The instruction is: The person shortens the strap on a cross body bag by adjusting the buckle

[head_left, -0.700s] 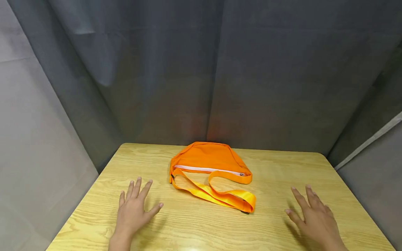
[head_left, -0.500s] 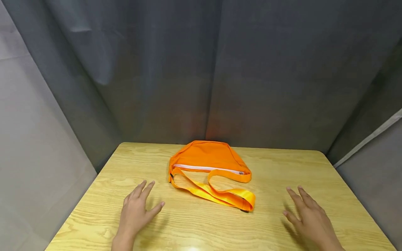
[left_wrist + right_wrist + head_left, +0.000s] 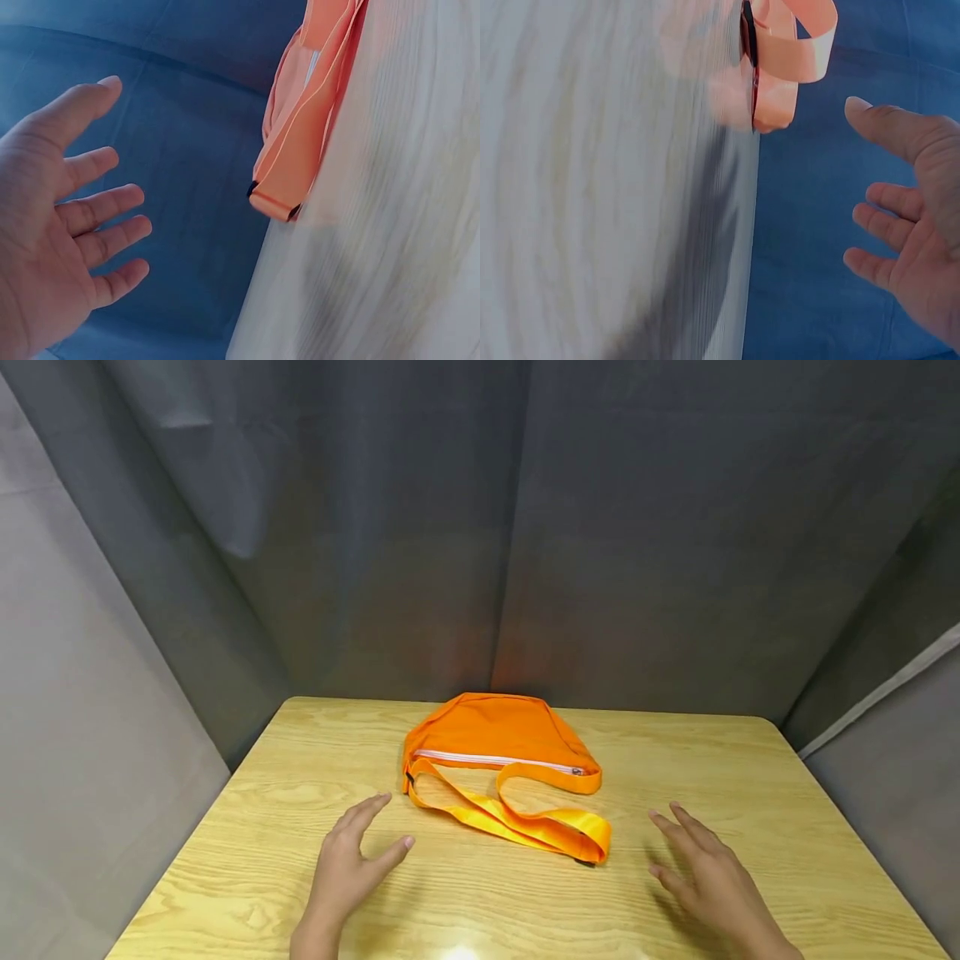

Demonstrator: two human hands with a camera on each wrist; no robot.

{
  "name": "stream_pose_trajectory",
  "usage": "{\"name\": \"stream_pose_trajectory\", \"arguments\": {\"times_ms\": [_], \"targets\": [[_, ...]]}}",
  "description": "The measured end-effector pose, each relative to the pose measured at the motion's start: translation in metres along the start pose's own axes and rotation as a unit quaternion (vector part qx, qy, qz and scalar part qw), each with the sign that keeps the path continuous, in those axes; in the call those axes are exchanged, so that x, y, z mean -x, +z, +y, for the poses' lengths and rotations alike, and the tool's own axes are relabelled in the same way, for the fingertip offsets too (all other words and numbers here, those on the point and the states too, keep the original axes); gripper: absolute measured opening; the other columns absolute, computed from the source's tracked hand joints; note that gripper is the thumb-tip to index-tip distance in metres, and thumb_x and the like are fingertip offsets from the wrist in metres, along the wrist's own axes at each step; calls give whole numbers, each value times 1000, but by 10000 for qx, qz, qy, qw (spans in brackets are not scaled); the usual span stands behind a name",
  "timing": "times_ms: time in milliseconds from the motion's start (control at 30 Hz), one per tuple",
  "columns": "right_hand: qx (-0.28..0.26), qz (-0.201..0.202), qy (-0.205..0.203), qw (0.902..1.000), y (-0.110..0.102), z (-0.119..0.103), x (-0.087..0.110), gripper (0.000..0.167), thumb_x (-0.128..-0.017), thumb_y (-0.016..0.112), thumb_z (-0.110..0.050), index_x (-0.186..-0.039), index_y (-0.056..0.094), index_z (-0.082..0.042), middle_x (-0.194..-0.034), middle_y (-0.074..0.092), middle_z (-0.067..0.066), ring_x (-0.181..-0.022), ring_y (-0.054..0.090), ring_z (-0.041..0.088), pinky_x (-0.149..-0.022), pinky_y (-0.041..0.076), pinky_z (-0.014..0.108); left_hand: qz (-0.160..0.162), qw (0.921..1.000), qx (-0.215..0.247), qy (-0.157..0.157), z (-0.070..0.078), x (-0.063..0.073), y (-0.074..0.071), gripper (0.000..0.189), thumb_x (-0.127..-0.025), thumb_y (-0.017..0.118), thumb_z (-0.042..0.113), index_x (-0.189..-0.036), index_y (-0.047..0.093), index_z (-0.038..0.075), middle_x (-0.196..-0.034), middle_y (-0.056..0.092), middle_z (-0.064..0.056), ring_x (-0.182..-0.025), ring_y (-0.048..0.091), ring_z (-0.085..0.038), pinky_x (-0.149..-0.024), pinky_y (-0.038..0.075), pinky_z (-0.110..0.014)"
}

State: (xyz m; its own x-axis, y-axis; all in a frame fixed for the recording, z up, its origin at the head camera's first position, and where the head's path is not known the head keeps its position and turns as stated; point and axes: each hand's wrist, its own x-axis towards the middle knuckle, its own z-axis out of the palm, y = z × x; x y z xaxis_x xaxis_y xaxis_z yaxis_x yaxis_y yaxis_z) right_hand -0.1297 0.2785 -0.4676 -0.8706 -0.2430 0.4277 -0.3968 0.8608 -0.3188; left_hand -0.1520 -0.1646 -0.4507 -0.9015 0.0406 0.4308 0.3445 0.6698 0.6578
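Observation:
An orange waist bag [image 3: 501, 731] lies near the table's far edge, its white zipper [image 3: 495, 762] facing the front and its slider at the right end. The bag's orange strap [image 3: 517, 831] is looped on the wood before it, with a black buckle [image 3: 585, 862] at the near right. To the left of the strap is my left hand [image 3: 348, 860], over the table with thumb and fingers spread apart, holding nothing. My right hand [image 3: 708, 881] hovers right of the strap, its fingers extended and palm turned inward. Both wrist views show the palms bare, apart from the bag.
The wooden table [image 3: 247, 827] has rounded far corners. A dark grey curtain [image 3: 390, 543] hangs right behind it, with lighter grey cloth [image 3: 90, 693] at the left and grey cloth [image 3: 900, 793] at the right.
Both hands have moved inward toward the strap, the left one rightward and the right one leftward, with palms turning to face each other. The bag has stayed where it lay.

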Motion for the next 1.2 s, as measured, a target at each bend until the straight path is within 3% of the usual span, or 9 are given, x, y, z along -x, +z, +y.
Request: {"name": "stream_pose_trajectory", "arguments": {"times_ms": [333, 500, 733, 833, 1000, 1200], "targets": [[-441, -80, -61, 9990, 11, -11, -7, 66, -69, 81, -9, -129, 55, -20, -137, 44, 15, -116, 46, 38, -80, 44, 56, -207, 9972, 704, 131, 3, 0, 28, 54, -70, 82, 27, -119, 62, 13, -121, 58, -4, -113, 53, -28, -89, 42, -50], [-613, -74, -243, 9978, 17, -13, -9, 65, -69, 81, -7, -127, 58, -22, -136, 45, 12, -116, 46, 35, -82, 44, 54, -630, 9935, 936, 112, 8, 0, 41, 52, -74, 78, 34, -119, 62, 16, -120, 58, -3, -112, 52, -29, -90, 42, -51], [-834, 18, -652, 9944, 24, -17, -16, 58, -63, 82, -1, -117, 65, -13, -132, 49, 10, -113, 50, 31, -81, 47, 48, -1349, 9834, 1212, -82, 10, -3, 60, 51, -76, 75, 40, -121, 61, 21, -121, 58, 1, -114, 51, -25, -93, 39, -50], [-914, 137, -817, 9924, 29, -17, -18, 54, -62, 83, 0, -112, 68, -14, -129, 53, 9, -110, 53, 29, -84, 48, 35, -1612, 9787, 1264, -133, 9, -2, 70, 52, -76, 74, 40, -121, 61, 17, -121, 58, 0, -115, 51, -27, -93, 39, -51], [-1394, 202, -992, 9850, 36, -20, -22, 49, -61, 82, 3, -106, 70, -13, -121, 59, 8, -106, 56, 25, -90, 34, 11, -1905, 9714, 1413, -50, 10, -2, 84, 52, -78, 73, 39, -120, 61, 10, -119, 59, 1, -113, 52, -25, -91, 41, -50], [-1863, 351, -1479, 9707, 40, -22, -26, 53, -62, 80, 6, -109, 69, -16, -111, 64, 8, -101, 58, 24, -92, 34, 12, -2089, 9670, 1454, 112, 15, -4, 97, 52, -78, 73, 39, -120, 62, 9, -118, 60, 2, -110, 54, -23, -89, 43, -46]]}}
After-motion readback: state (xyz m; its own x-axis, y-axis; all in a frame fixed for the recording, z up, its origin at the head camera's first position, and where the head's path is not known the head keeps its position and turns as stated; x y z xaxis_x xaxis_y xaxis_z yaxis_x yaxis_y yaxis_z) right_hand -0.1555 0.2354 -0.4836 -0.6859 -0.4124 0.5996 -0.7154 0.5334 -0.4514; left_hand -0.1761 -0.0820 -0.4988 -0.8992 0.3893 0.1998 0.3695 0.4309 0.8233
